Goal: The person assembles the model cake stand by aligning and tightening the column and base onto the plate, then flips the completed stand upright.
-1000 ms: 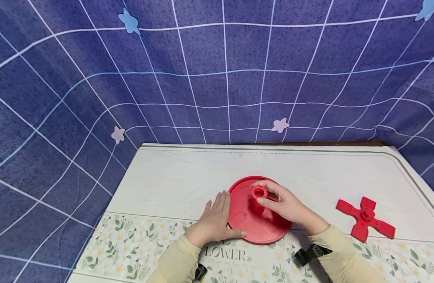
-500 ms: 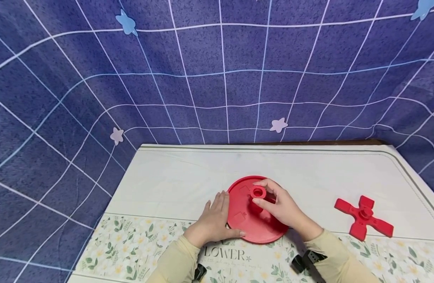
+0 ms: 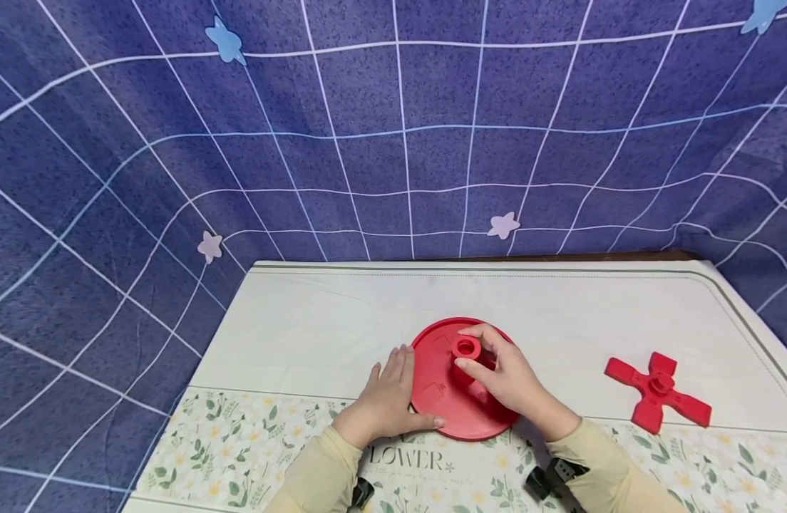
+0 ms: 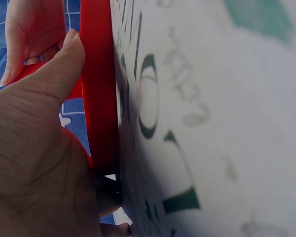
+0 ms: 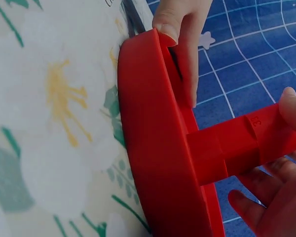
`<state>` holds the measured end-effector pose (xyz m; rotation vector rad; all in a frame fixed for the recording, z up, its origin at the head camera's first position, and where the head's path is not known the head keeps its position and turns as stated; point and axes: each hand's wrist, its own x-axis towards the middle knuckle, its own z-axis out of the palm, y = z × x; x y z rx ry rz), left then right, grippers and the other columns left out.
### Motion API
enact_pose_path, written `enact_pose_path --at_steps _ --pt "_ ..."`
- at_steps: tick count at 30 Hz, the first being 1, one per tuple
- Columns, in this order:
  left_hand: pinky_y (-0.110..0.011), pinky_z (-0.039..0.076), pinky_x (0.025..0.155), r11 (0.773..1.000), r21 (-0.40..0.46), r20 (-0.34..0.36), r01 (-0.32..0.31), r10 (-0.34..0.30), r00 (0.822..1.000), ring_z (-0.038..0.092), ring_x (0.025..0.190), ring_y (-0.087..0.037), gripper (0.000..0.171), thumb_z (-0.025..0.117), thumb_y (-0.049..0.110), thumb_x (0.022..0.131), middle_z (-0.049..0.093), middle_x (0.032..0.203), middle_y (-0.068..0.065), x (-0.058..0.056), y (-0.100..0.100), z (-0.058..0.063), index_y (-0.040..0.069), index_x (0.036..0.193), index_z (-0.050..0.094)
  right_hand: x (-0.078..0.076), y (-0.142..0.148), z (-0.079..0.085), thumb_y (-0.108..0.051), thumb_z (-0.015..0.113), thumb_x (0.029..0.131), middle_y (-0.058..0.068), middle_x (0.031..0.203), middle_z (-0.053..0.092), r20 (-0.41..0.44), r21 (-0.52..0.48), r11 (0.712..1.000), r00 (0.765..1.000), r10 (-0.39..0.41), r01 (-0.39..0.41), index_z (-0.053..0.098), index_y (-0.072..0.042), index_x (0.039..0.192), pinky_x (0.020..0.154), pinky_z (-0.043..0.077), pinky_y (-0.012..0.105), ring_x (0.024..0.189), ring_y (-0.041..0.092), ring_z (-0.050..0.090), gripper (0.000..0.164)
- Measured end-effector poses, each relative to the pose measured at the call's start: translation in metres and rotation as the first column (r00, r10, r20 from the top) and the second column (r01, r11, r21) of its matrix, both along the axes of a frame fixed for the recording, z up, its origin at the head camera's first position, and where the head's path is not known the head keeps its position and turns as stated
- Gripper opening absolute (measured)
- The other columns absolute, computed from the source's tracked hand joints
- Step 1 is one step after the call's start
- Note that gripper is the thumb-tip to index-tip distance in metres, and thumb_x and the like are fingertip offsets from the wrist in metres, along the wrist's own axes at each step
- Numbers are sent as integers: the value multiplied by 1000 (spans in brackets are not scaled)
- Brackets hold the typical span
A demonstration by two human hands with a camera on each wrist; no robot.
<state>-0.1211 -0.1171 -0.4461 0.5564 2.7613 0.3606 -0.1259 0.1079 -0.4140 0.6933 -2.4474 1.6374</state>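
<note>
A round red plate with a raised rim (image 3: 432, 388) lies on the table. From its middle rises a hollow red tube (image 3: 460, 369), upright, its open end facing up. My right hand (image 3: 507, 370) holds the upper part of that tube, thumb on the near side and fingers round the far side. In the right wrist view, the tube (image 5: 227, 150) has a stepped shape and small marks near its top. Along the plate's left edge lies my left hand (image 3: 390, 399), fingers straight against the rim and thumb over the near edge.
A red four-armed cross (image 3: 661, 385) with a round knob at its centre lies at the right on the table. The tablecloth (image 3: 342, 313) is white with a floral band at the front. A blue gridded curtain (image 3: 368, 142) hangs behind and at the sides.
My right wrist has swung slightly to the left while its fingers stay on the tube. My left hand and the plate look the same; the head view has shifted a little.
</note>
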Motion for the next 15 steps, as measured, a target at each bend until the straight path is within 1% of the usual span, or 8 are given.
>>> enact_pose_path --at_steps 7,11,15 --pt "-55 15 116 1000 -7 -8 2 -2 1000 8 148 -35 122 60 75 77 10 161 -20 0 0 0 -4 154 10 0 0 -1 0 73 84 12 103 69 -1 -26 1000 1000 5 -5 57 1 119 80 55 40 94 22 67 39" --pt "-55 15 116 1000 -3 -2 0 0 1000 8 148 -35 122 60 76 77 11 161 -19 0 0 0 -3 154 10 0 2 -2 -1 73 85 12 104 68 10 -43 999 1000 14 -13 58 -1 122 83 54 45 97 24 67 40" --pt "-55 14 116 1000 10 9 -2 2 1000 7 148 -34 122 60 75 77 10 161 -19 0 1 -1 -3 154 9 1 12 -4 -2 74 84 12 113 67 -5 -20 1000 1000 24 -24 56 -4 131 89 51 49 104 27 66 51"
